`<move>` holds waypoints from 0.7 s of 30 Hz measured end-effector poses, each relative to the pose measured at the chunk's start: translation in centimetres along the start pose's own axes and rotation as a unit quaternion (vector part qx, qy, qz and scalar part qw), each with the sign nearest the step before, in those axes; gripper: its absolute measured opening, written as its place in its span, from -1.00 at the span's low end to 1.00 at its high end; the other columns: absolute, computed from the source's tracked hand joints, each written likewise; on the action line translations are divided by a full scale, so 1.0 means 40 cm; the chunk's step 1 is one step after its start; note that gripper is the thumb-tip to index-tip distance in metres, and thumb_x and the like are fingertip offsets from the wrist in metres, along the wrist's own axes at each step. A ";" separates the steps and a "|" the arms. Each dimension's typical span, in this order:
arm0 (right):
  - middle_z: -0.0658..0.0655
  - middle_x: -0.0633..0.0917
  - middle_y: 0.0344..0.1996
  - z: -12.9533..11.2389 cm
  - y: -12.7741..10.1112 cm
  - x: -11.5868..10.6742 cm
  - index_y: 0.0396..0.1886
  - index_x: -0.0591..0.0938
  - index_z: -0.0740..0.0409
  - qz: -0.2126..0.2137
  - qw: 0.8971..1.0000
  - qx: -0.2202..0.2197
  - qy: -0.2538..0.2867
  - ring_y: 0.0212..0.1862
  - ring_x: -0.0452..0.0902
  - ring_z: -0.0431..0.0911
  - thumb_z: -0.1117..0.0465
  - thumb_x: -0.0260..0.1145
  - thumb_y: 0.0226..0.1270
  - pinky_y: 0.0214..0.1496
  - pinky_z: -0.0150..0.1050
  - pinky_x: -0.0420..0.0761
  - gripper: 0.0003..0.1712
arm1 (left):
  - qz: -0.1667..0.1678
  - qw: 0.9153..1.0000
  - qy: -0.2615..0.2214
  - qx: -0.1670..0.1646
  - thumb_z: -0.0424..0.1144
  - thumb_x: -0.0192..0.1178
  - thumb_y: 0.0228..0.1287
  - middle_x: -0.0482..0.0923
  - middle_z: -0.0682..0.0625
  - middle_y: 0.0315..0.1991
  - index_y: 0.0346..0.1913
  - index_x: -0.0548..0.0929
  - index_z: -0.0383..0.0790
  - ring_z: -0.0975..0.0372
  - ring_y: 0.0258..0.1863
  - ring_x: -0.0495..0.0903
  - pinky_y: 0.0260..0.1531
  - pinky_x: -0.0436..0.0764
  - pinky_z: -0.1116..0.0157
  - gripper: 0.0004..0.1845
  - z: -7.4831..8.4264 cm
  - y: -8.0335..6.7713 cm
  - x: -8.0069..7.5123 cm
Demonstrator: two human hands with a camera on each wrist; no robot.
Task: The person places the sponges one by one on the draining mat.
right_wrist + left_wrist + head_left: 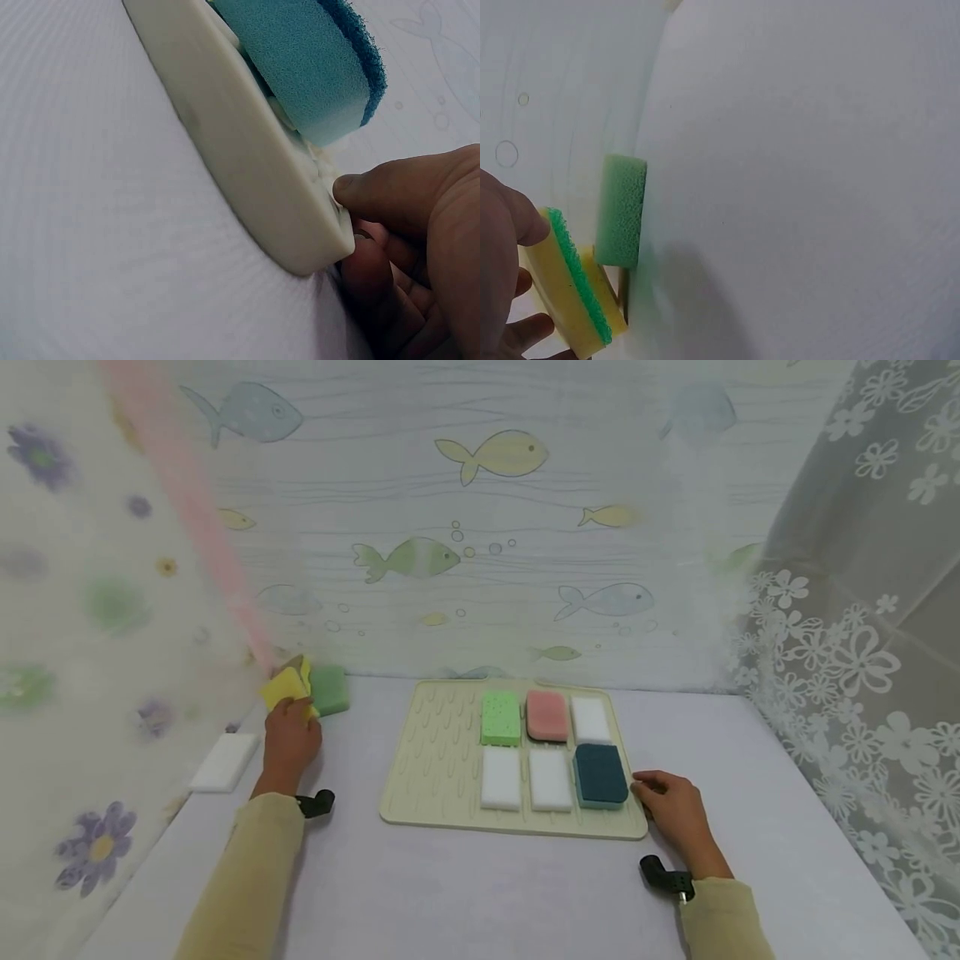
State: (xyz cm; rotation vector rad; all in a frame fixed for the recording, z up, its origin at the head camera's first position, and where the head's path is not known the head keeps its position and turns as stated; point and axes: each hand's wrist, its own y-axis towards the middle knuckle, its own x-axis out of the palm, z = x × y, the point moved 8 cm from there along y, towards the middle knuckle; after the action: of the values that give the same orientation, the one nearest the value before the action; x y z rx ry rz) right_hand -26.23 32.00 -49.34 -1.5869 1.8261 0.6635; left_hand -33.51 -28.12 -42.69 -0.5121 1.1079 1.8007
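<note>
At the far left of the table my left hand (291, 739) grips a yellow sponge (559, 296) with a green scrub layer, thumb on one side and fingers on the other. Right behind it leans a second yellow sponge (606, 292), mostly hidden. A green sponge (330, 690) stands beside them against the back curtain. My right hand (675, 814) pinches the right edge of a cream ridged mat (435, 752), its thumb (367, 189) on the rim. Closest to that hand on the mat is a teal sponge (600, 775) with a dark blue scrub top.
On the mat sit a light green sponge (500, 717), a pink sponge (547, 716) and three white sponges, one at the back right (591, 718). Another white block (225, 762) lies by the left curtain (97, 693). A fish-patterned curtain (480, 610) closes the back, lace (862, 652) the right.
</note>
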 end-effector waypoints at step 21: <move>0.21 0.72 -0.17 0.004 0.008 0.001 0.10 0.63 0.23 0.002 1.000 -0.004 -0.012 -0.27 0.59 -0.10 0.07 0.22 0.38 -0.32 -0.32 0.53 -0.58 | -0.106 0.993 0.046 -0.005 -0.33 -0.03 0.34 0.25 -0.40 0.31 0.19 0.49 -0.32 -0.31 0.30 0.23 0.17 0.33 -0.28 -0.61 0.112 -0.021 0.081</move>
State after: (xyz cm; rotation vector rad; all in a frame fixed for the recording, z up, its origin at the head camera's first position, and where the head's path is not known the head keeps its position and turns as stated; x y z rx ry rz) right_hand -26.52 32.14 -49.50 -1.5750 1.8126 0.6899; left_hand -33.82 -22.56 -43.19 -0.6969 1.0651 1.6123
